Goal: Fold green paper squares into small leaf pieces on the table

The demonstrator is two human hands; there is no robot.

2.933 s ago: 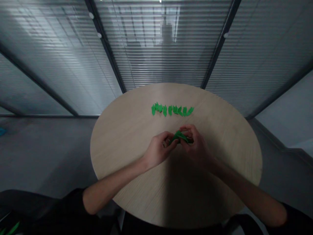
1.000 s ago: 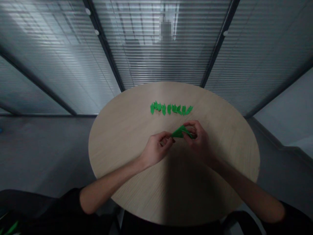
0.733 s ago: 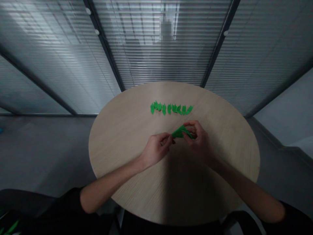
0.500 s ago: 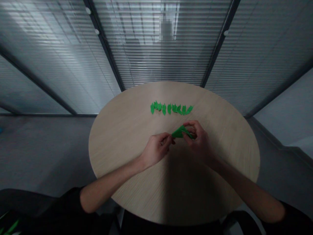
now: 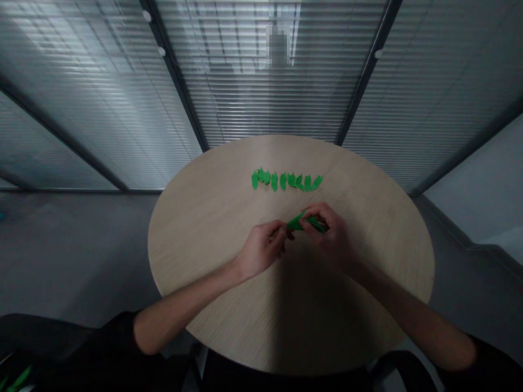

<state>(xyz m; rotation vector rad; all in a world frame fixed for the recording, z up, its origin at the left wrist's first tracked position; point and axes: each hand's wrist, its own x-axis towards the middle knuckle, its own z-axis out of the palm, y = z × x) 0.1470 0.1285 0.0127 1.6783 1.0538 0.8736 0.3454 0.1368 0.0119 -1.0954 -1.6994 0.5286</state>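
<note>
A folded piece of green paper [image 5: 295, 222] is held between my two hands above the middle of the table. My left hand [image 5: 265, 246] pinches its left, narrow end between thumb and fingers. My right hand [image 5: 329, 231] grips the wider right part, its thumb and fingertips pressing the paper from both sides. The fingers partly cover the paper, so its full shape is hidden. Beyond my hands lies a row of small green leaf-shaped paper pieces [image 5: 283, 181], some touching or overlapping each other.
The round wooden table [image 5: 196, 228] stands close to glass partitions with blinds [image 5: 245, 109]. Dark chair parts [image 5: 402, 367] show at the near right edge. Green leaves [image 5: 20, 378] appear at the bottom left corner. Grey floor [image 5: 81, 245] surrounds the table.
My right thumb and fingers have closed together over the green paper, which now looks narrower and more pressed. My left hand keeps its pinch with hardly any movement.
</note>
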